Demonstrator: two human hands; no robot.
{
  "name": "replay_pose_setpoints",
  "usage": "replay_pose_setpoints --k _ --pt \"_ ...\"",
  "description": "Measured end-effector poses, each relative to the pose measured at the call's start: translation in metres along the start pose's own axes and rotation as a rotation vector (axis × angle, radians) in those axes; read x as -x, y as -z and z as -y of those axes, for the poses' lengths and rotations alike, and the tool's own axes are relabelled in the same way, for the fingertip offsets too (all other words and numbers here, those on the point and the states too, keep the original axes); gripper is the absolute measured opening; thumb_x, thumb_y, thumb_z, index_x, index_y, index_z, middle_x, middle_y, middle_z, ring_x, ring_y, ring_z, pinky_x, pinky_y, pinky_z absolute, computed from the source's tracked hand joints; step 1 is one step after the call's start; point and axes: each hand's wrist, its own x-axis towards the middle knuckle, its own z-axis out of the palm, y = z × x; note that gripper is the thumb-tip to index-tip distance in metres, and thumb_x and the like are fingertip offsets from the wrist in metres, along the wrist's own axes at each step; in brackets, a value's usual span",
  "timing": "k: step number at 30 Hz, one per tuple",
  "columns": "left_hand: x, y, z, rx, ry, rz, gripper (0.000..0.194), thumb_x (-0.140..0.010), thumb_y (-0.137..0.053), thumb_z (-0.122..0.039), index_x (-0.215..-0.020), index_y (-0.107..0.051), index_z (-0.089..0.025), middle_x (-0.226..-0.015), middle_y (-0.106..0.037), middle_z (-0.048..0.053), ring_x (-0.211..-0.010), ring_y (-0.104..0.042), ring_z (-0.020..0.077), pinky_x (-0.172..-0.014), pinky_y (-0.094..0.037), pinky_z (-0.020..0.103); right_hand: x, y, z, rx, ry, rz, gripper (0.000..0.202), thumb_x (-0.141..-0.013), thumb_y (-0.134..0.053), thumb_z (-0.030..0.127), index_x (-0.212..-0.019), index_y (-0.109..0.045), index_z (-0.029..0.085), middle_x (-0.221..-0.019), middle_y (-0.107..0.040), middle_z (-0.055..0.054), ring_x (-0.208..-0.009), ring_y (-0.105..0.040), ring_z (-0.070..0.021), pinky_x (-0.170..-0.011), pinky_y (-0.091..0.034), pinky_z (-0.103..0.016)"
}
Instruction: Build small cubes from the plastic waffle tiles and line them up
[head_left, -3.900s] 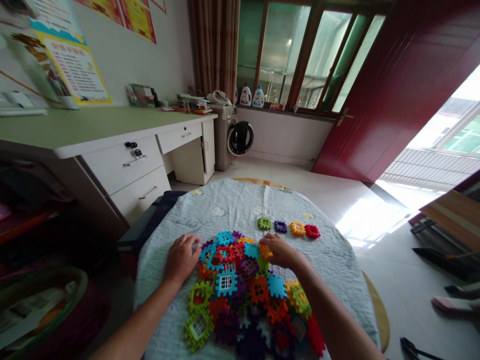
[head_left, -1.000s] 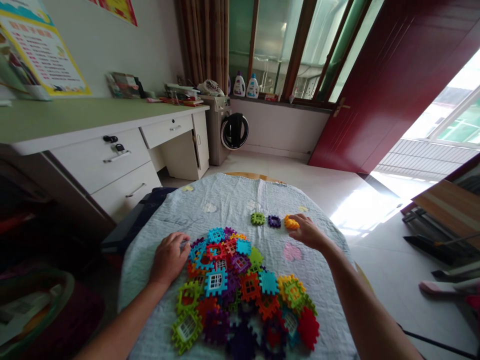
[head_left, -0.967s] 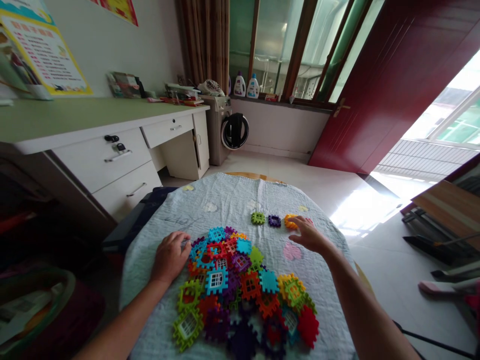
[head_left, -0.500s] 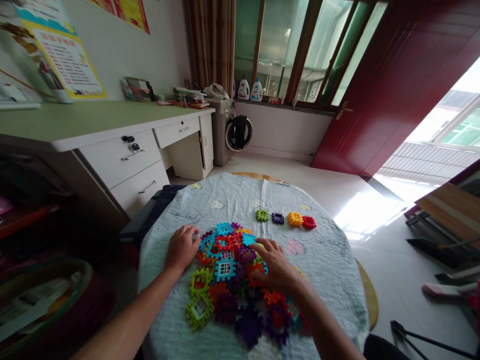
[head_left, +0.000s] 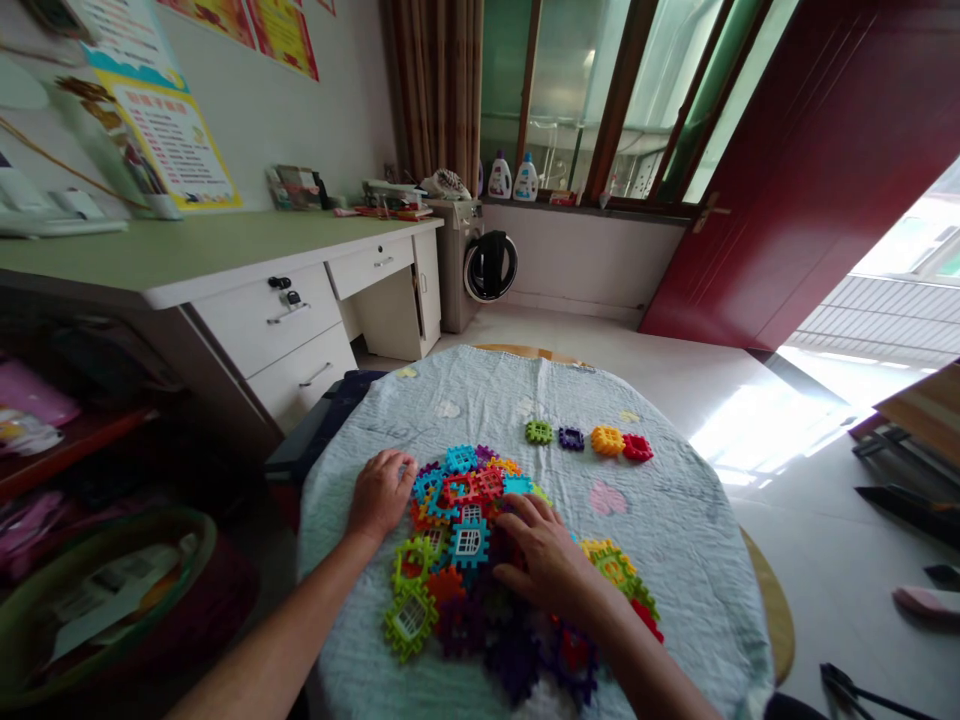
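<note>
A loose heap of notched plastic building pieces in many colours lies on the cloth-covered table [head_left: 465, 400]. My left hand [head_left: 381, 492] rests at the heap's left edge, fingers lightly bent and holding nothing that I can see. Over the right part of the heap, my right hand [head_left: 546, 548] reaches down with its thumb apart from its fingers; the pieces beneath it are hidden. Between the hands lies a blue window piece [head_left: 469, 542]. Nearer to me is a green window piece [head_left: 412, 621]. Beyond the heap, a row holds a green piece [head_left: 538, 432], a dark purple piece [head_left: 571, 438], yellow pieces [head_left: 607, 441] and a red piece [head_left: 637, 448].
A long desk [head_left: 300, 235] with drawers stands to the left, with a washing machine [head_left: 459, 265] at its far end. A basket [head_left: 202, 570] sits on the floor at lower left. A red door [head_left: 757, 190] stands at the right.
My right hand has moved slightly left and lower over the heap, uncovering yellow and green pieces at the heap's right. My left hand stays by the edge. The whole view has shifted.
</note>
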Motion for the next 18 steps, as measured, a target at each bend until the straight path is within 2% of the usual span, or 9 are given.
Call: replay_pose_setpoints --k 6,10,15,18 --pt "-0.001 0.005 -0.008 -0.026 -0.011 0.077 0.032 -0.091 -0.043 -0.043 -0.093 -0.067 -0.022 -0.111 -0.068 0.008 -0.108 -0.060 0.0245 -0.097 -0.045 0.040 0.014 0.012 -0.007 0.009 -0.031 0.032 0.041 -0.078 -0.068 0.029 -0.119 -0.063 0.029 -0.140 -0.049 -0.006 -0.128 -0.041 -0.0275 -0.107 -0.037 -0.043" --pt "-0.011 0.003 -0.028 -0.028 -0.035 0.150 0.033 -0.091 -0.045 -0.045 -0.103 -0.068 -0.024 -0.125 -0.064 0.008 -0.118 -0.057 0.0263 -0.103 -0.041 0.044 0.019 0.020 -0.011 0.026 -0.026 0.048 0.038 -0.078 -0.067 0.026 -0.115 -0.065 0.032 -0.135 -0.053 -0.004 -0.120 -0.048 -0.0272 -0.103 -0.038 -0.044" --pt "-0.030 -0.014 -0.061 0.016 -0.107 0.332 0.038 -0.091 -0.046 -0.048 -0.113 -0.066 -0.025 -0.131 -0.062 0.008 -0.125 -0.053 0.0264 -0.107 -0.036 0.045 0.020 0.025 -0.013 -0.018 -0.008 -0.009 0.043 -0.080 -0.064 0.023 -0.122 -0.060 0.030 -0.114 -0.063 -0.004 -0.106 -0.055 -0.0226 -0.097 -0.039 -0.040" --pt "-0.041 -0.026 -0.070 0.086 -0.112 0.438 0.039 -0.091 -0.045 -0.049 -0.112 -0.066 -0.024 -0.125 -0.065 0.008 -0.119 -0.057 0.0242 -0.104 -0.040 0.039 0.019 0.023 -0.018 -0.015 -0.023 -0.068 0.048 -0.080 -0.064 0.023 -0.127 -0.057 0.028 -0.117 -0.062 -0.006 -0.109 -0.053 -0.0239 -0.097 -0.039 -0.041"
